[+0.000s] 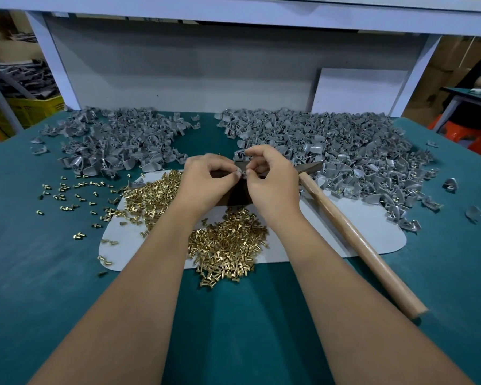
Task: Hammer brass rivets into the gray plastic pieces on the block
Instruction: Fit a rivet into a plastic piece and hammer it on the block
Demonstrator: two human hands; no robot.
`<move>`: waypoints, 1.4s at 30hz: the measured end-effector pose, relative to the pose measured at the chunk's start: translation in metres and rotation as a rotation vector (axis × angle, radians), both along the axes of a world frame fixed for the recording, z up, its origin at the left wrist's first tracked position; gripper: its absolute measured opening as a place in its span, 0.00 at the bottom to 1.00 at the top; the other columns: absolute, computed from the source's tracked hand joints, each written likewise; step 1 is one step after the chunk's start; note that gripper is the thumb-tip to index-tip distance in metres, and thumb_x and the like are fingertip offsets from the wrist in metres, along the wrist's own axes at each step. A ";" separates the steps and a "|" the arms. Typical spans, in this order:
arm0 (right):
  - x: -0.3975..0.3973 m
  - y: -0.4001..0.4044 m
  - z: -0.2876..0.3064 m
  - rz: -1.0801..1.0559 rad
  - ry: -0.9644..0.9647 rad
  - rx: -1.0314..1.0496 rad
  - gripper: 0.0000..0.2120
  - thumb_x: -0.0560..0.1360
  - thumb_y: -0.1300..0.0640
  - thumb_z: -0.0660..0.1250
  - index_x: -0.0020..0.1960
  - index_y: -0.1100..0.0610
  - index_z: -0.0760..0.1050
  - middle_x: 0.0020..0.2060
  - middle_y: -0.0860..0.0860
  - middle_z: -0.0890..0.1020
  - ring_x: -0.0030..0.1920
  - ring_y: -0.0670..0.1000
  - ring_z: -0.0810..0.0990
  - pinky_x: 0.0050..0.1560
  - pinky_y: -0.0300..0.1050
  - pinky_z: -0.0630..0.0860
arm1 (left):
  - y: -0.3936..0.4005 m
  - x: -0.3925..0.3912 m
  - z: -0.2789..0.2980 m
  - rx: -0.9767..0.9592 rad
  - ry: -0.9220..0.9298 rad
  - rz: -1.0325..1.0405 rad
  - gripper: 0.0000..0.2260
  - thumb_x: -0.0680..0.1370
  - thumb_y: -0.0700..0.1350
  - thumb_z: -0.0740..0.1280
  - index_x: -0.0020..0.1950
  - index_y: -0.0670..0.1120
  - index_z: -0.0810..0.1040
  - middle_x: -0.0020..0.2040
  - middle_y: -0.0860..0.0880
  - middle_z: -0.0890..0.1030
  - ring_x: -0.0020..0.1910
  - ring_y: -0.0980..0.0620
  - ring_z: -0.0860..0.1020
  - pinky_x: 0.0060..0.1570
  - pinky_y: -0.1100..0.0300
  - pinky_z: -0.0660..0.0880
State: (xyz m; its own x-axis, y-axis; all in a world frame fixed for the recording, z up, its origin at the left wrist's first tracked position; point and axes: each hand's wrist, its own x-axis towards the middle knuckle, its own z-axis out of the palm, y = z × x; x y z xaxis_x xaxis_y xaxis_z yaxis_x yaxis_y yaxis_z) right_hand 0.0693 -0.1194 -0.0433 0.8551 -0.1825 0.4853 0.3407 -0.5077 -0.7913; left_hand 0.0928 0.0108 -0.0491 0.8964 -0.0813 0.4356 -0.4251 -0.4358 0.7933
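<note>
A: What is held at the middle of the counter (67, 273)?

B: A small gray plastic piece (240, 157) is pinched between the fingertips of the left hand (206, 180) and the right hand (270, 179), just above the dark block (235, 195). Both grips are closed on it, thumbs and forefingers meeting. Whether a rivet is already seated in it cannot be told; the fingers cover that spot.

A: And the block itself?

B: Mostly hidden beneath the two hands and wrists; only a dark patch is seen between them, resting on a pale mat (358, 232).

A: Where are the rivets?

B: Brass rivets (228, 245) are heaped on the mat near the forearms, with a second heap (150, 195) to the left and loose ones (64, 190) scattered over the green counter.

A: The hammer?

B: The hammer (358, 237) is laid untouched to the right, its wooden handle slanting toward the near edge, its metal head (311, 166) just beside the right hand.

A: What else is around?

B: Two large piles of gray pieces are spread behind the hands, one at the left (117, 140) and one at the right (345, 151). A white board (358, 90) is leaned against the back panel, and a yellow crate (31, 109) is seen off the counter at far left.
</note>
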 end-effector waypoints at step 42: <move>0.010 -0.008 0.006 -0.097 0.085 -0.332 0.09 0.74 0.57 0.68 0.36 0.47 0.74 0.43 0.46 0.78 0.48 0.52 0.76 0.50 0.50 0.75 | 0.001 0.002 -0.005 0.000 0.025 -0.032 0.06 0.76 0.43 0.72 0.44 0.56 0.81 0.49 0.55 0.80 0.61 0.46 0.75 0.68 0.44 0.66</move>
State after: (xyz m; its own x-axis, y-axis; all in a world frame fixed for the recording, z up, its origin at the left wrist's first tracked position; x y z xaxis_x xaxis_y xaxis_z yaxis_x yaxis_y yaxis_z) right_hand 0.0791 -0.1275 -0.0372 0.8812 -0.1092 0.4600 0.2185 -0.7688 -0.6011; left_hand 0.0946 0.0116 -0.0538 0.9038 -0.1098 0.4136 -0.4191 -0.4225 0.8037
